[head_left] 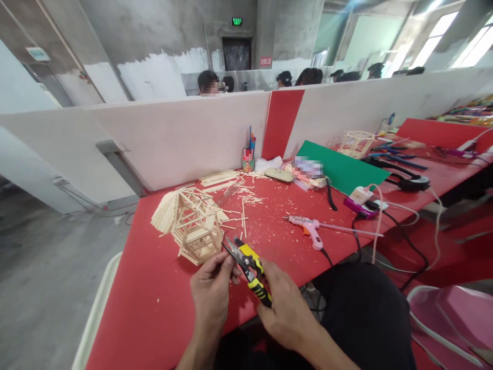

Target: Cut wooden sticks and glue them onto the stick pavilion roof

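Observation:
My right hand (283, 298) is closed around the yellow-and-black handles of a pair of snips (248, 262). The blades stand apart and point up and left, towards my left hand. With thumb and fingers pinched together, my left hand (211, 290) is right at the blades; what it holds, if anything, is too small to make out. Just beyond it, a framework of thin wooden sticks (196, 226) stands on the red table (154, 303). Behind and beside this frame lie piles of loose wooden sticks (165, 210).
A pink glue gun (308, 226) lies to the right, its cord trailing off the edge. Further right are a purple power strip (360, 207), a green board (339, 167) and black headphones (412, 181). A pen cup (248, 162) stands by the white partition (192, 139).

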Motion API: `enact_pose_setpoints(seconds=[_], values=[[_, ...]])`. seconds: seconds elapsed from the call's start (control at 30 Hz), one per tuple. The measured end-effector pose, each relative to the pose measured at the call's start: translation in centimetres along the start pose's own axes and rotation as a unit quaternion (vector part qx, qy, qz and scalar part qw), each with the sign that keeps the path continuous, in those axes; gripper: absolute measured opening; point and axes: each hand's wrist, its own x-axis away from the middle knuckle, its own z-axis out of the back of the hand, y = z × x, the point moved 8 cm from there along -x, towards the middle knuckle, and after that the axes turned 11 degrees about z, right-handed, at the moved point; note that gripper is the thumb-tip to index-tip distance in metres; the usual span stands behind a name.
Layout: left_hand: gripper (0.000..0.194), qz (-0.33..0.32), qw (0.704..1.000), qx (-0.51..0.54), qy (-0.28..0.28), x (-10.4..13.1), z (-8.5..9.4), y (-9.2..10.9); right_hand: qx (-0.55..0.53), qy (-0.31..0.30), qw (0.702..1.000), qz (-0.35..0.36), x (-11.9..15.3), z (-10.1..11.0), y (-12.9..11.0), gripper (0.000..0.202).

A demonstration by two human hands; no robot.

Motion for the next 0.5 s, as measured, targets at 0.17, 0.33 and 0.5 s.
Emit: enact_pose_setpoints(seconds=[0.17, 0.33, 0.5], values=[[0.016, 0.019, 1.0, 0.015, 0.009, 0.3, 0.4, -0.4, -0.033, -0.004, 0.999, -0.006, -0.1, -0.4, -0.2, 0.056], [0.018, 0.039, 0.998, 0.045, 0.008, 0.3, 0.1, -0.7, 0.005, 0.031, 1.0, -0.001, 0.3, -0.7, -0.1, 0.051], [0.021, 0.074, 0.993, 0.094, -0.014, 0.3, -0.7, -0.8, 0.001, 0.05, 0.999, -0.016, 0.2, -0.2, 0.7, 0.047]])
